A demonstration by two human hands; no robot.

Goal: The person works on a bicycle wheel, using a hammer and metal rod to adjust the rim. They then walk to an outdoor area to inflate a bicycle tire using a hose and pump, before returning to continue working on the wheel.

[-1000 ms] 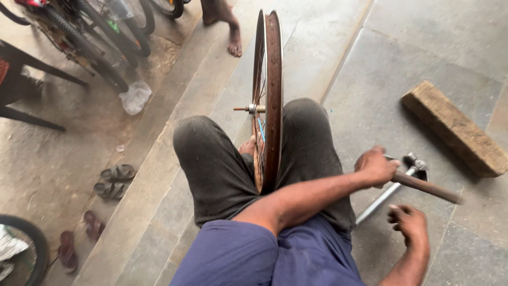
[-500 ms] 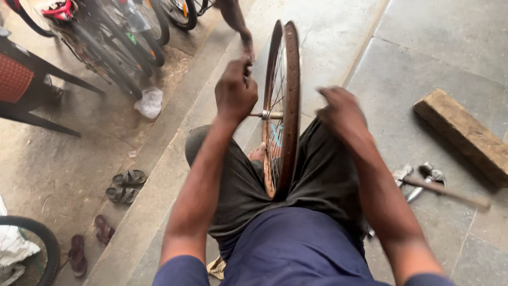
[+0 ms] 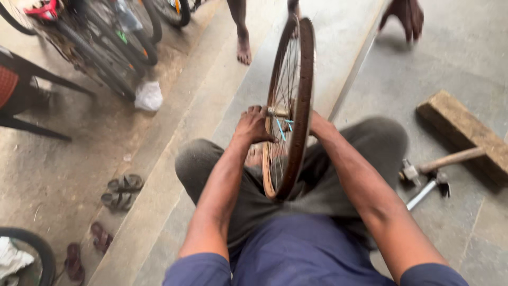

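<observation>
A rusty spoked bicycle wheel rim [image 3: 302,95] stands upright between my knees, seen edge-on. My left hand [image 3: 253,125] is closed on the axle at the left side of the hub. My right hand [image 3: 318,126] reaches to the hub from the right, and the rim hides most of its fingers. My grey trousers and blue shirt fill the lower frame.
A hammer [image 3: 442,160] and a metal tool [image 3: 426,191] lie on the stone floor at right beside a wooden block [image 3: 465,132]. Another person's bare feet [image 3: 243,50] stand beyond the wheel. Parked bicycles [image 3: 111,42], sandals [image 3: 120,191] and a chair [image 3: 21,95] are at left.
Both hands came down from the upper rim to the hub. A second ago my right hand was at the hammer on the floor. The view has shifted closer.
</observation>
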